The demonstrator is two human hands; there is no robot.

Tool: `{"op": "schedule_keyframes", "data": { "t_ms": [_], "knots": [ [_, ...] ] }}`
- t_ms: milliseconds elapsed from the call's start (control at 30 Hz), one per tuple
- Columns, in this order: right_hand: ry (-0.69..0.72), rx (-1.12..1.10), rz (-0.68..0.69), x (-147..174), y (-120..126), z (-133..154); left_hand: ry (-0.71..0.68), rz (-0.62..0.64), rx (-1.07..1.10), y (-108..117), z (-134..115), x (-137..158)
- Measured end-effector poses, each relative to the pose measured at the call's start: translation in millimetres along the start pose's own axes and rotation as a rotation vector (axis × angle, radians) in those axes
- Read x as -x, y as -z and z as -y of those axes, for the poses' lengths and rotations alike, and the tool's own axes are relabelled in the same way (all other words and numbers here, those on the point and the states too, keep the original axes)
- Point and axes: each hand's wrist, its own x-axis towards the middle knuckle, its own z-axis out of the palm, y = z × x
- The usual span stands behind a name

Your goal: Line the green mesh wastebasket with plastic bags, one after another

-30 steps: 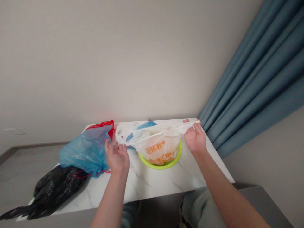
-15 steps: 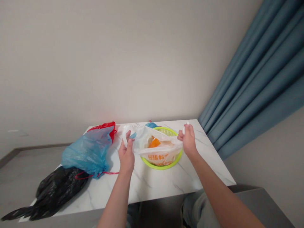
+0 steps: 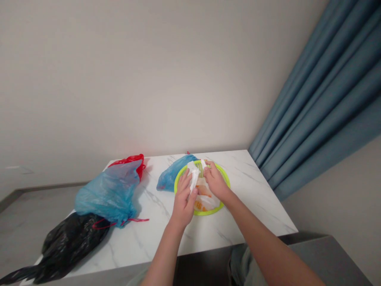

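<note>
A white plastic bag with orange print (image 3: 205, 201) sits inside a yellow-green plastic basket (image 3: 204, 213) on the marbled white table. My left hand (image 3: 185, 198) holds one bunched handle of this bag between thumb and fingers, over the basket's left side. On the right, my right hand (image 3: 214, 179) pinches the other handle, whose white end sticks up above the fingers. Both hands are close together over the basket. Something orange shows through the thin plastic, but its kind is unclear. Behind the left hand lies a blue plastic bag (image 3: 171, 174), partly hidden by the basket.
Left on the table (image 3: 238, 222) lie a larger blue bag with red drawstrings (image 3: 108, 192), a red bag (image 3: 139, 161) behind it and a black bag (image 3: 74, 242) overhanging the front-left edge. A wall stands behind; a blue curtain (image 3: 324, 99) hangs at right.
My hands have moved toward each other, drawing the bag's stretched mouth together and its handles close. The bag's top has come down into the basket, uncovering the blue bag behind.
</note>
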Motion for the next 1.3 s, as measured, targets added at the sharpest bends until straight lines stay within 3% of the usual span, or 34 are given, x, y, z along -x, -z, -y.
{"op": "schedule_keyframes", "data": {
  "t_ms": [100, 200, 300, 467, 700, 967, 1067, 1233, 1300],
  "knots": [
    [0.122, 0.123, -0.018, -4.4, -2.0, 3.4, -0.004, 0.108, -0.006, -0.4, -1.6, 5.3],
    [0.149, 0.138, -0.033, -8.3, -0.2, 4.3, 0.041, 0.165, -0.024, 1.5, -4.5, 7.4],
    [0.132, 0.109, 0.088, -7.4, -0.2, 3.2, 0.106, 0.201, -0.096, 1.6, -8.4, 6.0],
    [0.097, 0.119, 0.323, 1.6, -5.5, 5.3, 0.079, 0.157, -0.191, -0.3, -10.1, 1.3],
    [0.032, 0.127, 0.296, 7.1, -4.9, 15.1, 0.125, 0.109, -0.237, -1.6, -0.7, 2.1],
    [0.137, 0.250, 0.420, 12.3, -3.3, 20.2, 0.191, 0.180, -0.189, -1.2, 3.7, 4.2],
    [0.137, 0.301, 0.430, 11.7, -3.9, 17.1, 0.239, 0.121, -0.079, -2.0, 4.3, 5.1],
    [0.133, 0.259, 0.385, 10.3, -1.8, 12.9, 0.382, -0.198, 0.036, -3.4, 7.5, 2.3],
    [0.112, 0.234, 0.398, 11.1, -1.5, 14.1, 0.403, -0.257, 0.021, -4.0, 8.0, -0.5]
  ]
}}
